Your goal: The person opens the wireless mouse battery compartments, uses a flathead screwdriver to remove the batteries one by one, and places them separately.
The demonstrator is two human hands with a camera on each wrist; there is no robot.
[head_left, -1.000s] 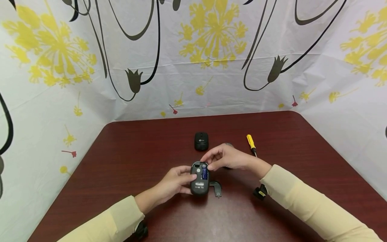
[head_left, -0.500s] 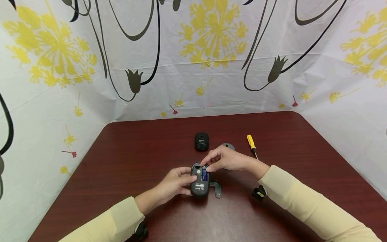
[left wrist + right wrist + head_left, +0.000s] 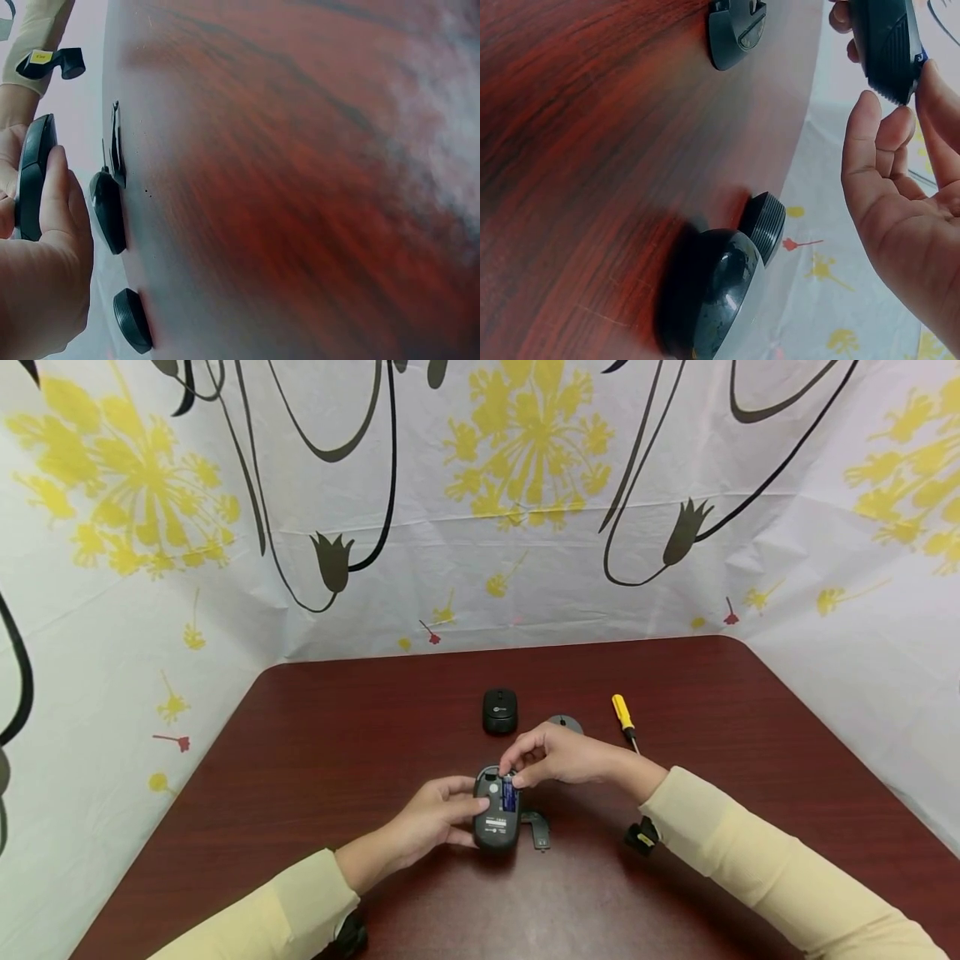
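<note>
Dark grey oval computer mouse (image 3: 495, 832), underside facing up with its battery slot uncovered, is held above the reddish-brown wooden table (image 3: 375, 718) near the middle of the head view. The left hand (image 3: 427, 818) grips it from the side, thumb over the underside and fingers below. A blue cylindrical battery (image 3: 509, 797) sits lengthwise in the slot, and the right hand (image 3: 566, 754) pinches it at the upper end between bent thumb and forefinger. Just beside the held mouse lies a dark grey curved plastic cover (image 3: 538, 832). Farther back stand a small black mouse (image 3: 500, 710) and a grey rounded mouse (image 3: 567, 722), the latter partly hidden by the right hand; to their right lies a screwdriver with a yellow handle (image 3: 622, 710).

From the left wrist, the held mouse appears edge-on, well apart from the tabletop, with left fingers along its back. Other dark objects rest on the table beyond, and a black strap with a yellow label (image 3: 41, 57) shows at the right cream sleeve (image 3: 41, 30).

From the right wrist, the right thumb meets a blue edge of battery, while other fingertips are near the mouse's ribbed end.
</note>
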